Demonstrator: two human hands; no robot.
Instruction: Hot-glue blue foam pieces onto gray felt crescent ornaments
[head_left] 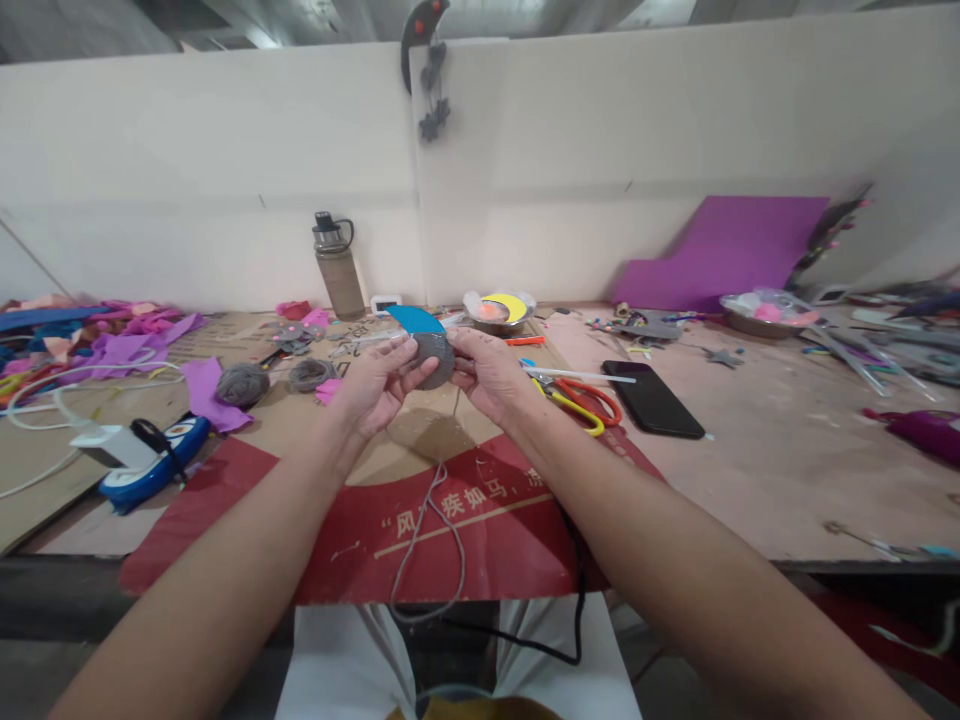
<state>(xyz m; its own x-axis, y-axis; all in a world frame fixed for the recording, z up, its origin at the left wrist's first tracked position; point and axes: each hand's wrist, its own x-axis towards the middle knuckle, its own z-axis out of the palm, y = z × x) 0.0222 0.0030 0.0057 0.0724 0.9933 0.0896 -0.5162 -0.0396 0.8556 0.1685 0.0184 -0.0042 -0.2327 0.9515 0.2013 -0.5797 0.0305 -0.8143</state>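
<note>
Worktable (757, 460) before a white partition (570, 120), with a part-wrapped crescent raised in both hands.
The left hand (379, 375) and right hand (491, 372), close together, are clamped on opposite sides of the blue crescent (416, 320), its lower part covered in grey yarn (433, 362). Below, a loose strand (437, 475) loops over a red printed sheet (330, 540). Scissors (592, 397) lie beside a black phone (655, 400) at right; a grey yarn ball (244, 383) rests at left; a bottle (341, 275) stands behind.

Below the right hand (487, 375), pale characters on the red sheet (495, 550) read “风” and “疾如马”; beyond the left hand (384, 378), print on the cardboard (225, 325) is illegible.
</note>
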